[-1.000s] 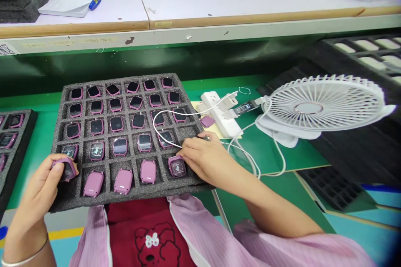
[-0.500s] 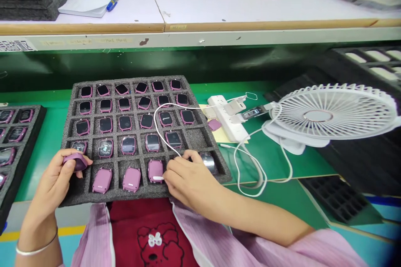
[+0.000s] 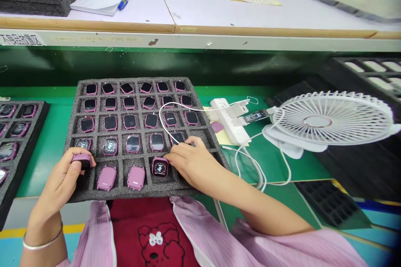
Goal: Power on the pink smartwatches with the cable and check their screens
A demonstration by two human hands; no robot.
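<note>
My left hand (image 3: 64,175) is closed around a purple smartwatch (image 3: 82,158), tilted edge-on over the near-left corner of the grey foam tray (image 3: 125,194). At the tray's near row, my right hand (image 3: 194,158) is closed, its fingertips at the right edge of another purple smartwatch (image 3: 160,167) whose lit screen faces up. A white charging cable (image 3: 161,112) runs into the right hand; its end is hidden by the fingers. Two watches lie back-up between the hands, one of them a purple watch (image 3: 136,177). Several more lie screen-up in the rows behind.
Right of the tray are a white power strip (image 3: 230,123) with plugs, a loose cable (image 3: 250,162) and a white fan (image 3: 332,121). A second foam tray (image 3: 34,133) of watches stands left. A shelf (image 3: 194,12) crosses behind, bearing a notepad (image 3: 100,0) and pen (image 3: 125,0).
The watch at my right hand was back-up with the white cable tip against it; now its lit screen faces up. My left hand still holds its watch. The view has shifted slightly.
</note>
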